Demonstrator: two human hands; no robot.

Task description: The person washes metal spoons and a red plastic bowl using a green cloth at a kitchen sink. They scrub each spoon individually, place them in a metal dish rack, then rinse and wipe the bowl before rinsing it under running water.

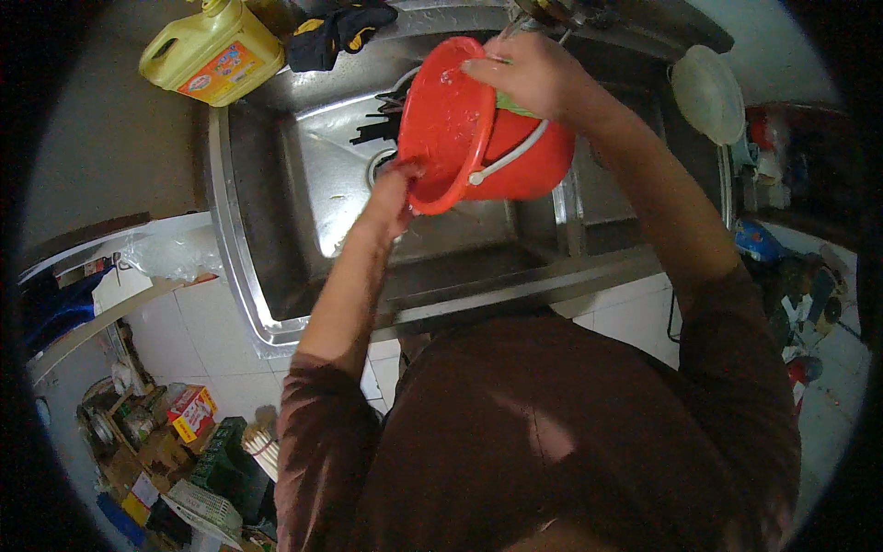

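Observation:
A red plastic bucket (528, 165) with a white handle (514, 153) is tipped on its side above a stainless steel sink (324, 165), its mouth facing left. My left hand (397, 193) grips the lower rim, the fingers blurred and partly inside. At the upper rim my right hand (531, 72) holds on, thumb over the edge. Water glistens on the bucket's inner wall. Something green (514, 105) shows between my right hand and the bucket; what it is, I cannot tell. Several dark slender objects (376, 131) lie in the basin behind the bucket, partly hidden.
A yellow jug (217, 58) and black-and-yellow gloves (338, 34) rest along the sink's back left. Part of a faucet (545, 10) shows at the top. A pale plastic bowl or lid (708, 94) is at the right. Boxes and a green crate (224, 452) stand on the floor lower left.

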